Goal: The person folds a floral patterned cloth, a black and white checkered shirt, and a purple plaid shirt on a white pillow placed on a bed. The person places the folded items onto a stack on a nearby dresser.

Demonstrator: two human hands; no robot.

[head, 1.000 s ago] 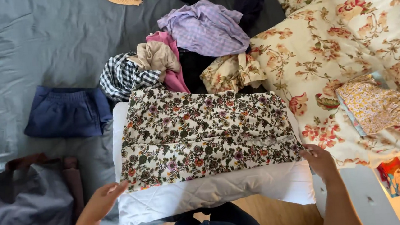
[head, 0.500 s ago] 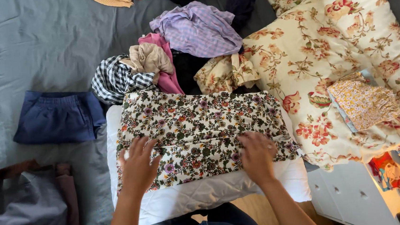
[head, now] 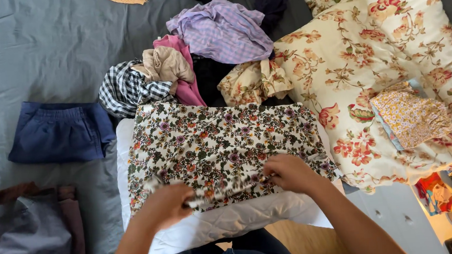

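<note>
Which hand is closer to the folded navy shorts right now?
Left. The left hand grips the near hem of the floral garment, to the lower right of the navy shorts. The right hand holds the same hem farther right, well away from them.

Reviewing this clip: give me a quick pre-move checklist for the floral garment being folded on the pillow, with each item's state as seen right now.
1. Left hand grips the near hem of the floral garment: ok.
2. Right hand pinches the same hem: ok.
3. Garment lies flat on the white pillow: ok at the far part; the near edge is bunched between the hands.
4. Garment free of the unfolded clothes pile: cannot tell; its far edge runs right up to the pile.
5. Folded navy shorts lie apart on the grey sheet: ok.
6. Small yellow floral piece rests apart on the floral duvet: ok.
</note>
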